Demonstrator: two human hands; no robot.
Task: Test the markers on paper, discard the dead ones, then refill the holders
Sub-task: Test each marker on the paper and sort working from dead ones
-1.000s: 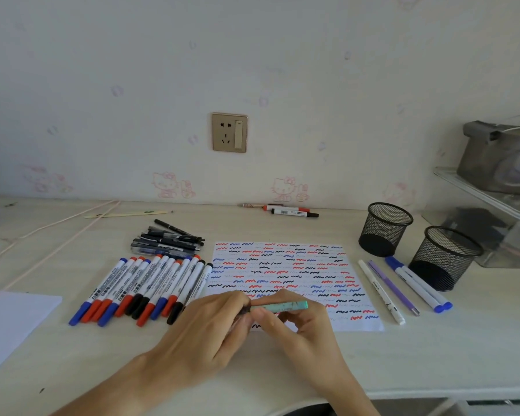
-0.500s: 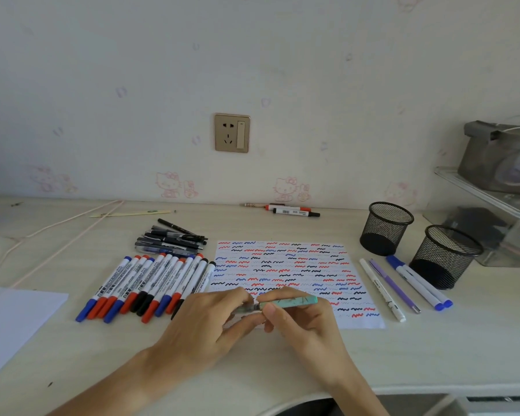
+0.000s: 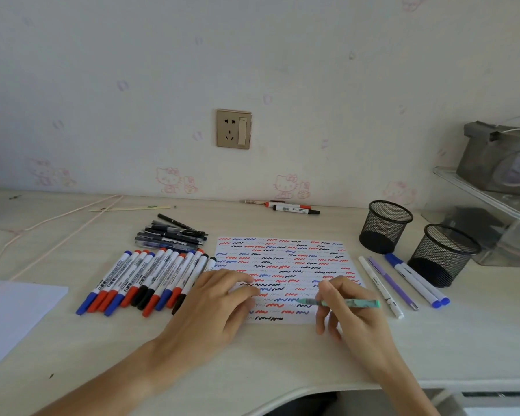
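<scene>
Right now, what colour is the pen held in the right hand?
Mint green, with darker mottled patches on the barrel: the pen in the right hand, seen in the head view.

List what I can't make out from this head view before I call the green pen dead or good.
- Green pen tip: too small and blurred to tell whether it marks the paper.
- Left hand: closed fingers hide whether it holds the cap.
- Two mesh holders: dark insides, contents unclear.
- Marker by the wall: label too small to read.
</scene>
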